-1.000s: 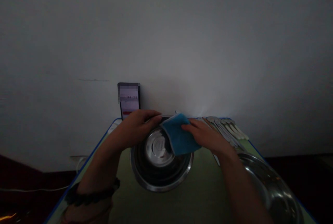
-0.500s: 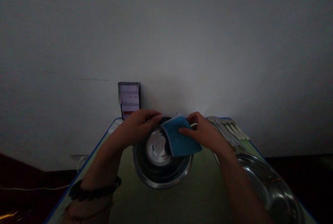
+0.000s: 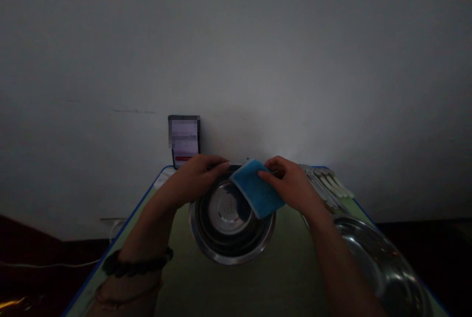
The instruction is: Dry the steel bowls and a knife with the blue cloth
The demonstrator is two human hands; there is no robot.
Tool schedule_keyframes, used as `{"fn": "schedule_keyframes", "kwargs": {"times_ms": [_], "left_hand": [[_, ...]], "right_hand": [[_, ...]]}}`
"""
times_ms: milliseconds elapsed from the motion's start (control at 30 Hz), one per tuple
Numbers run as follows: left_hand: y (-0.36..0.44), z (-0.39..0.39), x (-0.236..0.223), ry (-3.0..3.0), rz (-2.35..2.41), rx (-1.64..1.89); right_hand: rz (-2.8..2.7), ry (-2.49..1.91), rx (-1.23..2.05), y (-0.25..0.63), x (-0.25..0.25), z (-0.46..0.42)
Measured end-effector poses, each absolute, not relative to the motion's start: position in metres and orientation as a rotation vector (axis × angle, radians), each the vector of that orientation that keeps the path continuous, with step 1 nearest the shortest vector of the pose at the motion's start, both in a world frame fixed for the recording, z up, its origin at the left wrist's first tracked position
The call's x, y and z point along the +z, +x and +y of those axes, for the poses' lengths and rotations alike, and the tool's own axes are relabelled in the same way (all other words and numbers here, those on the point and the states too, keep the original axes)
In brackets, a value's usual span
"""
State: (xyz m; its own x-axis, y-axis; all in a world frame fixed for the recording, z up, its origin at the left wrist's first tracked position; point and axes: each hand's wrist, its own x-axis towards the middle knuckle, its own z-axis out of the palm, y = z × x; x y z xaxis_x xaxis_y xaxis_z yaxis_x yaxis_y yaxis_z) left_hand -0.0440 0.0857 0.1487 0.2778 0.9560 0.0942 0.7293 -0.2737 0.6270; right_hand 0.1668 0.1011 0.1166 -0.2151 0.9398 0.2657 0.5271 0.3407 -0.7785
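A shiny steel bowl (image 3: pixel 232 260) stands upright on the table with its inside facing me. At its far left rim is my left hand (image 3: pixel 199 175), closed with the thumb and fingertips pinching the edge. My right hand (image 3: pixel 293 182) holds a folded blue cloth (image 3: pixel 256 189) between thumb and fingers. The cloth hangs over the bowl's right side and hides part of the rim and inner wall. Whether it touches the metal there I cannot tell. The tips of some right fingers are hidden behind the cloth.
Several spoons and other utensils (image 3: pixel 326 184) lie at the back right. A large steel basin (image 3: pixel 383 263) sits at the right, partly behind my forearm. A phone (image 3: pixel 185 144) leans on the wall at the back left. The green table (image 3: pixel 236 290) has blue edges.
The blue cloth has tilted and shifted slightly up in my right hand, showing more of the bowl's bottom. My left hand keeps its place on the rim.
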Motion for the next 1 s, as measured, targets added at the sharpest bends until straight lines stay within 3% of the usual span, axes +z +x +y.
{"fn": "schedule_keyframes", "kwargs": {"times_ms": [400, 667, 1000], "left_hand": [[-0.0436, 0.085, 0.1494, 2.109, 1.501, 0.647], [-0.0436, 0.0849, 0.1495, 2.098, 1.481, 0.706], [-0.04, 0.0828, 0.152, 2.132, 1.424, 0.744]], "right_hand": [[-1.833, -1.236, 0.579, 0.164, 0.1187, 0.0996], [-1.888, -1.176, 0.794, 0.165, 0.1165, 0.0999], [-2.207, -1.346, 0.794, 0.1638, 0.1117, 0.0986]]}}
